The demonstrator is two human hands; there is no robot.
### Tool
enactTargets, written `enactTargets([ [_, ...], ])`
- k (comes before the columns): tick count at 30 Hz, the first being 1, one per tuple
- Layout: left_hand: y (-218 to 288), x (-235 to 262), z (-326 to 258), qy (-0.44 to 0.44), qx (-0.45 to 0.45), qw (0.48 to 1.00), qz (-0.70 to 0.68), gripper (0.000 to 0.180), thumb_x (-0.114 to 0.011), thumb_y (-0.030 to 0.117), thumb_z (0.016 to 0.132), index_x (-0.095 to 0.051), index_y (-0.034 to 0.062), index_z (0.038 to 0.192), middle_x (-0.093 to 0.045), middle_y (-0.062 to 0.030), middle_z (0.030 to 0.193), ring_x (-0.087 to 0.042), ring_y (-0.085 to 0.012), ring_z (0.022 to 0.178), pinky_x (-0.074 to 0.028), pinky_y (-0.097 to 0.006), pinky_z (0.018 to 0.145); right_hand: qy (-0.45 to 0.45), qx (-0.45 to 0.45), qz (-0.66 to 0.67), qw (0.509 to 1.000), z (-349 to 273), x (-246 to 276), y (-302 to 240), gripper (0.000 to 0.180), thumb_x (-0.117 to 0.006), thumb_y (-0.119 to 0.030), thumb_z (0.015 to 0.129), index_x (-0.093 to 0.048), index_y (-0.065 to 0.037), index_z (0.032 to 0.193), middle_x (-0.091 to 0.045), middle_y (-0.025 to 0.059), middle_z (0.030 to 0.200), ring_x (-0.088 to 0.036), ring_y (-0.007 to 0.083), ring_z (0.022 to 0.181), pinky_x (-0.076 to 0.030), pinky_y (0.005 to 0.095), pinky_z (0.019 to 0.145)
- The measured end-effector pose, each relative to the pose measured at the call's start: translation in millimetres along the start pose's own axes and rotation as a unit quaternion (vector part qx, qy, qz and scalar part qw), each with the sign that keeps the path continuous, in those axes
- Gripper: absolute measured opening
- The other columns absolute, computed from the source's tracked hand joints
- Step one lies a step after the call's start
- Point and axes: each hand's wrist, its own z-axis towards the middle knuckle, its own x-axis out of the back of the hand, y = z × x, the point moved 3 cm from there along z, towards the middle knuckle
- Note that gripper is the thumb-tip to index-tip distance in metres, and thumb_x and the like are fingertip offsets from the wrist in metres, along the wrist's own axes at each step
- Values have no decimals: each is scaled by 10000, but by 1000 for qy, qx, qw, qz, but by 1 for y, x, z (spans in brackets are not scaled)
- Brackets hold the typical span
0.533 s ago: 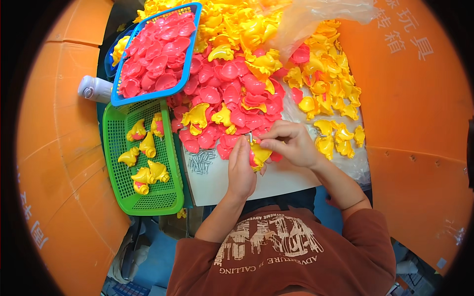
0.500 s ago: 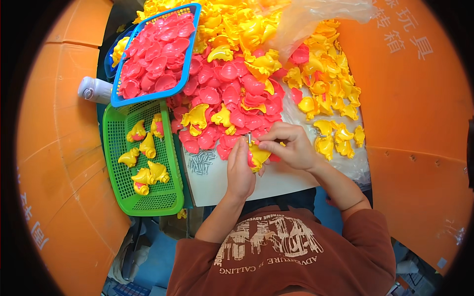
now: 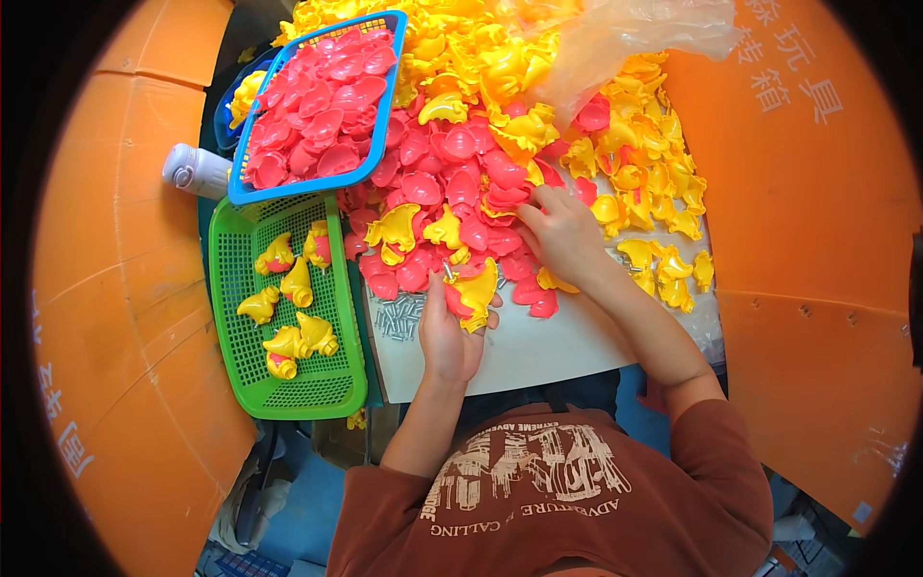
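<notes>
My left hand (image 3: 450, 341) holds a yellow plastic toy half (image 3: 476, 290) with a red belly piece (image 3: 456, 303) fitted against it. A small metal pin (image 3: 449, 272) sticks up at its upper left. My right hand (image 3: 565, 238) is over the right side of the heap of red plastic shells (image 3: 420, 188). Its thumb and fingers are bent together at the edge of a red shell (image 3: 504, 197), and the fingertips are partly hidden among the parts. Loose metal pins (image 3: 396, 318) lie on the white tabletop just left of my left hand.
A green basket (image 3: 358, 385) with several yellow-and-red toys stands at the left. Above it, a blue basket (image 3: 231, 183) is full of red shells, beside a pale bottle (image 3: 195, 170). Yellow parts (image 3: 510, 62) and a clear plastic bag (image 3: 639, 38) lie behind. Orange panels (image 3: 817, 240) flank the table.
My right hand has left the toy half and moved up to the red heap. My left hand has shifted slightly left, with the toy half now turned more upright. The view has shifted slightly.
</notes>
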Motion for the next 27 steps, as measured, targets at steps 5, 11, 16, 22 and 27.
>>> enactTargets([
  [5, 8, 9, 0, 7, -24, 1000, 4, 432, -272, 383, 985, -478, 29, 1122, -595, -132, 968, -584, -234, 748, -442, -307, 540, 22, -44, 175, 983, 9, 11, 5, 141, -662, -62, 767, -641, -19, 900, -601, 107, 790, -582, 227, 723, -466, 306, 628],
  [11, 11, 0, 14, 19, -35, 999, 33, 418, -294, 392, 982, -482, 47, 1123, -610, -114, 970, -606, -212, 766, -457, -295, 547, -14, -295, 552, 780, 18, 13, 11, 126, -580, -137, 886, -631, -22, 885, -545, -43, 700, -479, 34, 611, -369, 182, 540],
  [16, 10, -16, 17, -18, -14, 997, 68, 407, -303, 403, 980, -469, 77, 1160, -613, -80, 988, -603, -174, 765, -450, -289, 553, -125, -300, 616, 718, 17, 42, -16, 140, -553, -173, 897, -620, -68, 833, -512, -70, 665, -415, 9, 574, -294, 171, 501],
  [22, 2, -28, 13, -90, 12, 995, 28, 377, -336, 362, 985, -453, 60, 1179, -603, -92, 1010, -622, -186, 804, -481, -308, 558, 41, -60, 216, 974, 5, 55, -39, 373, -698, -200, 769, -591, -19, 1077, -534, 148, 1141, -554, 261, 992, -430, 336, 843],
  [27, 2, -46, 6, -70, -23, 997, 8, 435, -280, 359, 996, -407, 24, 1243, -518, -135, 1204, -553, -208, 1071, -475, -351, 872, -21, 93, 146, 985, -6, 71, -57, 704, -777, -340, 629, -530, -33, 1212, -479, 139, 1302, -481, 324, 1155, -331, 471, 977],
])
